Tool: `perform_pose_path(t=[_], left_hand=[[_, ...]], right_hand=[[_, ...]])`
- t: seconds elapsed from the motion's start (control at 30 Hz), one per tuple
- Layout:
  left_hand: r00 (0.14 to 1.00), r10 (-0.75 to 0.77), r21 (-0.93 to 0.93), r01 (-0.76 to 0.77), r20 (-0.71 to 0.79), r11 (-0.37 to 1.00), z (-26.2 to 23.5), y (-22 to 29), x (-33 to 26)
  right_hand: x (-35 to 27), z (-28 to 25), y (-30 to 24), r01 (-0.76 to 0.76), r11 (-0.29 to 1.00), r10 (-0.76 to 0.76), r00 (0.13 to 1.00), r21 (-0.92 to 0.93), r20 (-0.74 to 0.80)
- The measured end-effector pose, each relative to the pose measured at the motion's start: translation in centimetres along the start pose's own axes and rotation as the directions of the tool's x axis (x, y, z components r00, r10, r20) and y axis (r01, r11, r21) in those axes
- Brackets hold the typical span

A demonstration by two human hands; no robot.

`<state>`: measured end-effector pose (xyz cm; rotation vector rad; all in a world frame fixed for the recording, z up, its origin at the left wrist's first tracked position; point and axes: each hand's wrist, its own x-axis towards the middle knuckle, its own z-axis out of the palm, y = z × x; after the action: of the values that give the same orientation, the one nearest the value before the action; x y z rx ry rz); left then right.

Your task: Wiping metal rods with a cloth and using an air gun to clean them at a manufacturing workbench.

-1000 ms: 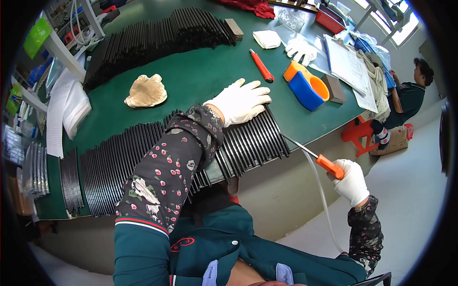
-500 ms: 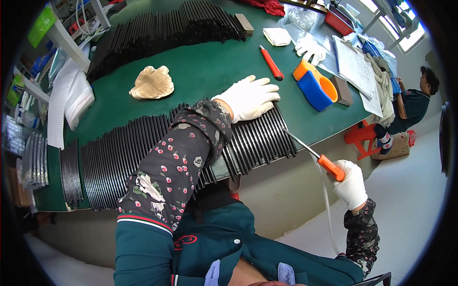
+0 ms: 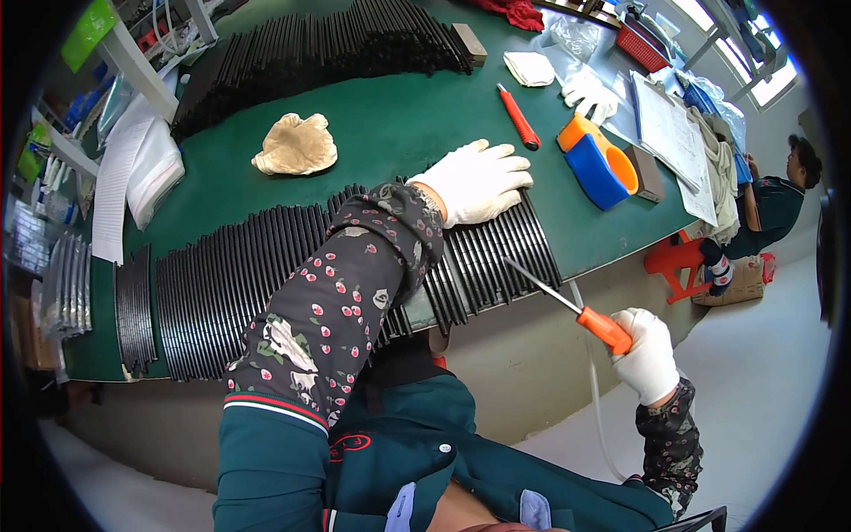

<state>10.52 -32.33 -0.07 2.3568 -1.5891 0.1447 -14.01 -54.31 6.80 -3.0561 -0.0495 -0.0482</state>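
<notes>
Many thin black rods (image 3: 253, 275) lie side by side in a long row along the near edge of the green table. My left hand (image 3: 479, 184), in a white glove, lies flat across the far ends of the rods at the row's right end, fingers stretched out. Off the table's near right edge, my white-gloved right hand (image 3: 647, 356) is closed around the orange handle of a screwdriver (image 3: 605, 330). Its metal shaft points up and left, with the tip over the rods at the right end; whether it touches them I cannot tell.
Beyond lie a bundle of black rods (image 3: 328, 62), a crumpled beige glove (image 3: 297, 144), a red utility knife (image 3: 518, 117) and an orange-and-blue tape dispenser (image 3: 596, 168). A pale hose (image 3: 595, 399) hangs below the table edge. Another person (image 3: 773, 217) is at the far right.
The screwdriver's tip has moved left, from the row's right edge to over the rods. My left hand stays on the rods, and the whole view has shifted slightly.
</notes>
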Motion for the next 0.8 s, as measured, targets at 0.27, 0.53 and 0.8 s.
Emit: perform_pose_path(t=[0.27,0.53,0.8], left_hand=[[0.999,0.009,0.033,-0.007,-0.043,0.999,0.5,-0.1,-0.4],[0.998,0.013,0.04,-0.01,-0.06,0.999,0.4,0.0,-0.3],[0.998,0.013,0.042,-0.01,-0.065,0.999,0.6,-0.1,-0.4]], right_hand=[[0.3,-0.4,-1.6,0.006,0.997,-0.01,0.999,0.074,0.047],[1.0,-0.2,-1.8,0.041,0.999,-0.042,0.999,0.008,0.009],[1.0,-0.1,-2.0,0.004,0.997,-0.012,0.994,0.071,0.111]])
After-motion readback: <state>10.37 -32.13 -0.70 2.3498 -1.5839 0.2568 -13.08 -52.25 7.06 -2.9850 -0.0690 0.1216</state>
